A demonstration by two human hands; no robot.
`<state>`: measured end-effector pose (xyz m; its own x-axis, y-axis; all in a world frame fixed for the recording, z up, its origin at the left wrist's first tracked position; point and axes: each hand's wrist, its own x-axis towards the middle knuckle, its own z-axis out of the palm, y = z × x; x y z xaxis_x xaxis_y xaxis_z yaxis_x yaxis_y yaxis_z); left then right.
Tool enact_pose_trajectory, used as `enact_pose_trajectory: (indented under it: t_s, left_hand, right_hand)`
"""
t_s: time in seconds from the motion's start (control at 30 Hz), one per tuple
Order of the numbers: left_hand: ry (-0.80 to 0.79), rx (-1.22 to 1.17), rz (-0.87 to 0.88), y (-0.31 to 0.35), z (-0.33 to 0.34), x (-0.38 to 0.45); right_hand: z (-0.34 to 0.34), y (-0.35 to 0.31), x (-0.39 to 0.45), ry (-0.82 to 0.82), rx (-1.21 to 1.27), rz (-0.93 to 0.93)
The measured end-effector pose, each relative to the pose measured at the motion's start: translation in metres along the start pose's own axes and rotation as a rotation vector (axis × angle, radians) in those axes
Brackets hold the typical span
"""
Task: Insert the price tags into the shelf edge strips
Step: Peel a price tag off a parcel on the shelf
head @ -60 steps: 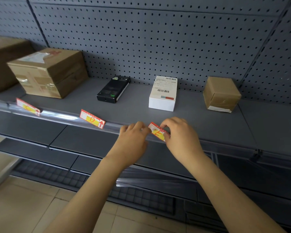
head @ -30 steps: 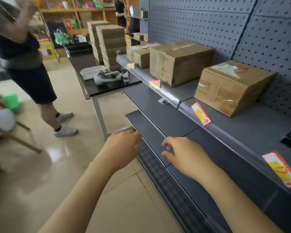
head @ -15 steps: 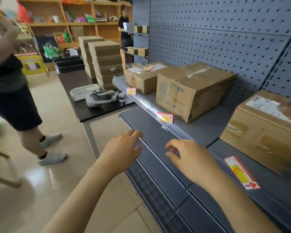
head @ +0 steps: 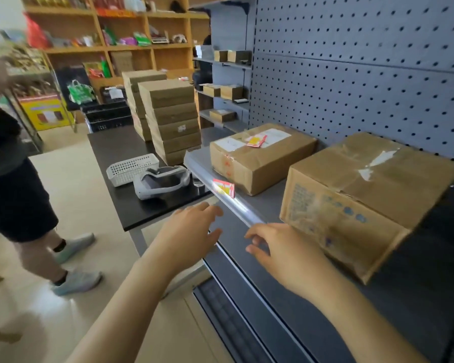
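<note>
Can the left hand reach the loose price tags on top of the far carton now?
Probably yes: the left hand is empty, and nothing blocks the way to the loose price tags on the far carton, though they lie well beyond it.

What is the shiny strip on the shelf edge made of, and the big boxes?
The strip looks like clear glossy plastic: light glares off it. The boxes look like matte brown cardboard, creased, with tape on top.

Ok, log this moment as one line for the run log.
left hand: open, empty | right hand: open, empty | red-and-yellow paper price tag: in clear plastic shelf edge strip | loose tags: on far cardboard box
</note>
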<state>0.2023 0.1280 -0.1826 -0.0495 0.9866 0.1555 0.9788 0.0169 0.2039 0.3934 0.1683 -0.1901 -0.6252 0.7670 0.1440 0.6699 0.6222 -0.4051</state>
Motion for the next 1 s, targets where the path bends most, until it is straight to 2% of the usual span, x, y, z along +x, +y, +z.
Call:
enact_pose_trajectory:
  t_s: [0.37,0.73,0.9,1.0]
  left_hand:
    - [0.016,0.031,0.245,-0.111,-0.024,0.136]
    - [-0.029,-0.029,0.378,-0.121,-0.028,0.221]
    - [-0.029,-0.014,0.396,-0.117,-0.032,0.238]
    - [-0.021,-0.018,0.395,-0.117,-0.034,0.246]
  right_hand:
    - [0.014,-0.028,0.142,0.16,-0.062,0.193]
    - [-0.003,-0.011,0.212,0.279,0.131,0.373]
    - [-0.015,0.022,0.259,0.478,0.083,0.584]
    - [-0.022,0.042,0.289,0.397,-0.048,0.78]
